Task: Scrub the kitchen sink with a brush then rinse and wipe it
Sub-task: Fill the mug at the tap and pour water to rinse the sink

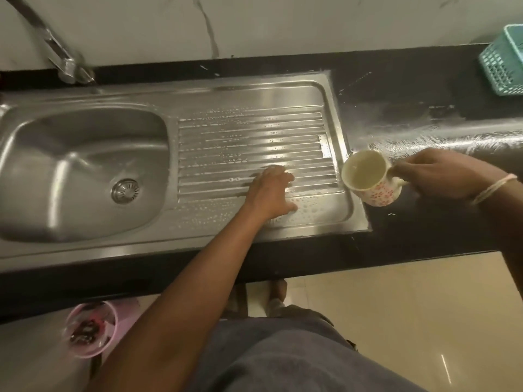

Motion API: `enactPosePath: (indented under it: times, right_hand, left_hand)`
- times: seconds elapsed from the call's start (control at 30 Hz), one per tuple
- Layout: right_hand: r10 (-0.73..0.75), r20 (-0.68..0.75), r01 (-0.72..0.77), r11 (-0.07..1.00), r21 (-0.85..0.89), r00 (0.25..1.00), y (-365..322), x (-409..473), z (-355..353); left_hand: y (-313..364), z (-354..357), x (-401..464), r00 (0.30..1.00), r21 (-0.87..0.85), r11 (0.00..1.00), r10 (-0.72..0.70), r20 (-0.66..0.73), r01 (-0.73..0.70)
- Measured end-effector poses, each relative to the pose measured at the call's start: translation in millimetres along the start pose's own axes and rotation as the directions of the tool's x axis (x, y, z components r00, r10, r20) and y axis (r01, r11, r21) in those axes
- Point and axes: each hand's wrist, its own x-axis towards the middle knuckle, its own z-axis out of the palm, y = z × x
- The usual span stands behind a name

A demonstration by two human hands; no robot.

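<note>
Your left hand (270, 192) lies flat with fingers spread on the ribbed drainboard (252, 142) of the steel sink (85, 171), where soapy droplets sit just beyond your thumb and along the grooves ahead of your fingertips; the basin with its drain (126, 190) is well off to the left of that hand. Your right hand (441, 176) has its fingers curled round the handle of a flowered mug (368, 178), tilted with its mouth toward the drainboard's right edge, above the wet black counter (424, 131). The tap (53, 49) stands behind the basin, far from both hands.
</note>
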Motion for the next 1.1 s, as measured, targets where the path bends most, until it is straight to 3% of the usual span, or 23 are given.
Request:
enactPosePath:
  times: [0.17, 0.33, 0.47, 0.63, 0.7, 0.8, 0.97, 1.1]
  right_hand:
    - [-0.051, 0.165, 0.104, 0.939, -0.329, 0.985, -35, 26, 10]
    - [-0.132, 0.212, 0.234, 0.777, -0.584, 0.968, -82, 41, 31]
    - [-0.220, 0.245, 0.320, 0.787, -0.528, 0.944, -104, 48, 37]
    - [-0.318, 0.257, 0.375, 0.902, -0.215, 0.913, -81, 50, 28]
    - [-0.333, 0.217, 0.354, 0.933, -0.069, 0.918, -61, 45, 19]
    - [-0.319, 0.192, 0.332, 0.943, -0.037, 0.928, -31, 36, 6]
    - [-0.188, 0.183, 0.229, 0.943, -0.242, 0.965, -1, 27, -8]
    - [-0.042, 0.203, 0.148, 0.826, -0.543, 0.978, 1, 33, -8]
  left_hand:
    - [-3, 3, -14, 0.992, 0.054, 0.994, -0.093, -0.082, 0.098]
    - [-26, -6, -31, 0.969, 0.037, 0.975, -0.211, -0.126, 0.218]
    - [-49, -10, -44, 0.932, -0.018, 0.945, -0.325, -0.159, 0.326]
    - [-71, -14, -52, 0.904, -0.045, 0.923, -0.384, -0.187, 0.383]
    - [-69, -12, -50, 0.906, -0.048, 0.926, -0.376, -0.193, 0.374]
    - [-51, -4, -41, 0.931, -0.061, 0.950, -0.312, -0.189, 0.306]
    - [-3, 15, -16, 0.981, -0.046, 0.990, -0.137, -0.137, 0.132]
    - [21, 28, 3, 0.994, 0.003, 0.998, -0.057, -0.095, 0.058]
